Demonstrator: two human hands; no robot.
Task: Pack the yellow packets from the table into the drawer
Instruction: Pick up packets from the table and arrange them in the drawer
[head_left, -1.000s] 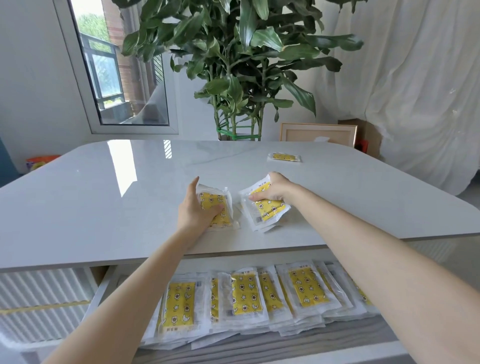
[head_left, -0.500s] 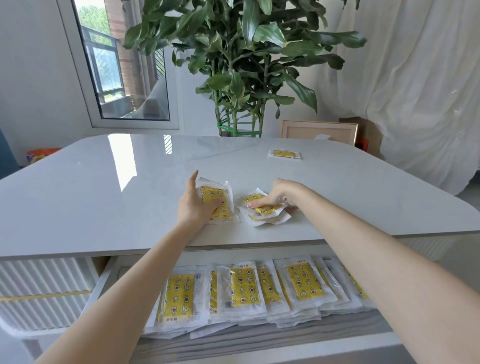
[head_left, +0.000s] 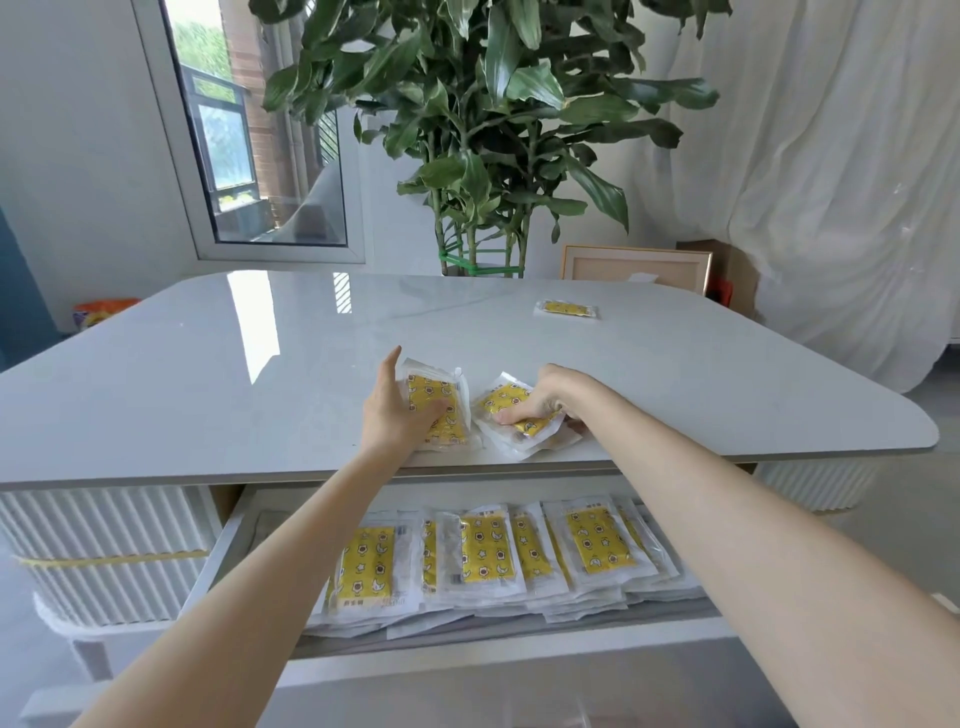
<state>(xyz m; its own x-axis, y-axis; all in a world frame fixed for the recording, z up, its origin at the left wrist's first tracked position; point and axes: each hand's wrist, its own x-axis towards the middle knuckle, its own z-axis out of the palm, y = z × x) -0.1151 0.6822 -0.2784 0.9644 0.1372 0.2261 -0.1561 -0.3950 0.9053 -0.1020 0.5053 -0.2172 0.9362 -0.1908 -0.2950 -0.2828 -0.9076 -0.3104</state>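
pale grey glossy table fills the middle of the view, with a window at 11 o'clock, a large potted plant at 12 o'clock, a framed panel leaning behind the far edge, and white drapery at 2 o'clock.

left hand lies on the table near its front edge, thumb pressed on a small stack of yellow packets, fingers extended along the stack's left side; grip is a loose hold on that stack, unchanged in place from half a second ago.

right hand, just beside it toward 3 o'clock, is curled with fingertips pinching down on a second stack of packets. that stack lies flat and fanned on the surface. one second ago the same hand held these packets tilted up off the table; half a second ago they were already lowered, and the fingers now sit further over the yellow print.

one lone packet lies well apart at 1 o'clock on the far side of the table, in the same spot as before.

below the table edge at 6 o'clock, the open drawer holds overlapping rows of packed packets, arrangement unaltered. both forearms cross above it.
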